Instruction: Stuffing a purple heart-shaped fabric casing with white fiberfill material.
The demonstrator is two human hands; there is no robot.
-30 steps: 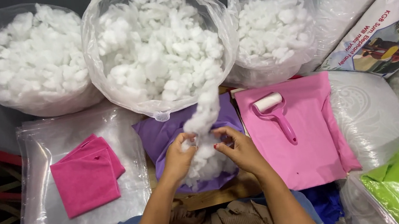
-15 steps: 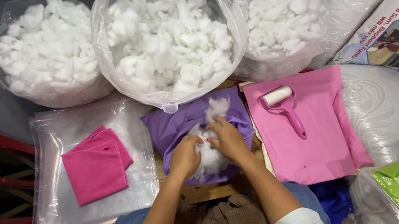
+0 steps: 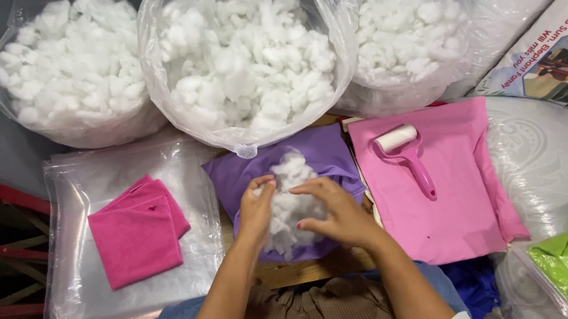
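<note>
stuffing step in hand, by the look of it: white fibre fill (image 3: 294, 204) sits in a clump on the purple fabric cover (image 3: 312, 156), centre of the bench, right in front of the person. left hand (image 3: 257, 209) pinches the left edge of the clump, fingers curled onto it; right hand (image 3: 336, 214) lies over the right side of the clump, fingers spread and pressing, grasping it loosely rather than clenched. three clear plastic bags of the same white fill stand along the back, the middle bag (image 3: 247, 57) just above the purple cover and touching its top edge. pink fabric piece (image 3: 440, 220) lies just right, with a pink lint roller (image 3: 408, 156) on top of it. folded magenta cloth (image 3: 137, 230) rests on a clear plastic sheet (image 3: 85, 289) to the left, well apart from the hands. next move, as a judgement: needs both hands to gather the loose clump tight and find the cover's opening, which can't be told from this view; loose wisps could spill onto the bench.
</note>
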